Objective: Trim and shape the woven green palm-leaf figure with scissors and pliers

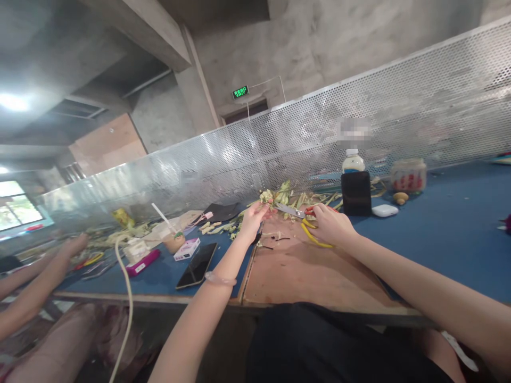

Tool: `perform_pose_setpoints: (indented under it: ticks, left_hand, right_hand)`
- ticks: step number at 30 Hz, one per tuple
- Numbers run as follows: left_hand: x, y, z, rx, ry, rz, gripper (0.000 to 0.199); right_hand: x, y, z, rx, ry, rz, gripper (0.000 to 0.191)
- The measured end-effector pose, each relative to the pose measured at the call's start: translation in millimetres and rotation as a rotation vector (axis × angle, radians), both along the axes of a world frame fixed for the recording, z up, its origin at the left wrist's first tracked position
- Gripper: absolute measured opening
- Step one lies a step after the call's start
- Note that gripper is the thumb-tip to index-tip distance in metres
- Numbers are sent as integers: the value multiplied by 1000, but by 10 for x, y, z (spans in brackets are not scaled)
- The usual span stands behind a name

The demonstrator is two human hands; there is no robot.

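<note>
My left hand (254, 217) pinches a small pale green and yellowish plant piece (266, 197), which looks like a flower or leaf sprig. In my right hand (328, 223) is a pair of scissors (293, 211) with red and yellow handles. Their blades point left, reaching close to the fingers of my left hand; whether they touch the sprig I cannot tell. Both hands are above the far part of a brown wooden board (307, 276). Behind them lies a heap of pale green leaves and stalks (299, 199). Several small dark, thin bits (271, 242) are on the board.
Left of the board are a phone (197, 266), a small box (187, 249), a drink cup (173, 239) and a purple box (144, 263). To the right stand a black case (356, 194), a bottle (353, 160), a white case (385, 210) and a jar (409, 175). A co-worker's arms (51, 271) are far left.
</note>
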State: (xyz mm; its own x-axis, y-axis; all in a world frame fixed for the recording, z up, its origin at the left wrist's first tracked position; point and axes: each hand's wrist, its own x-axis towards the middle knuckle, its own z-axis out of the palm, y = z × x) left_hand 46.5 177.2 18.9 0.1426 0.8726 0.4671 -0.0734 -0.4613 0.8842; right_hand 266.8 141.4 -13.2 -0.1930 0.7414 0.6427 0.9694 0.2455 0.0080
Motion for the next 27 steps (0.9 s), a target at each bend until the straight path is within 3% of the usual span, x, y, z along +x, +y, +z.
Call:
perform_pose_setpoints:
  ticks: [27]
  left_hand:
    - [2, 52, -27, 6, -24, 60, 24]
  right_hand:
    - [-22, -43, 26, 28, -86, 6, 39]
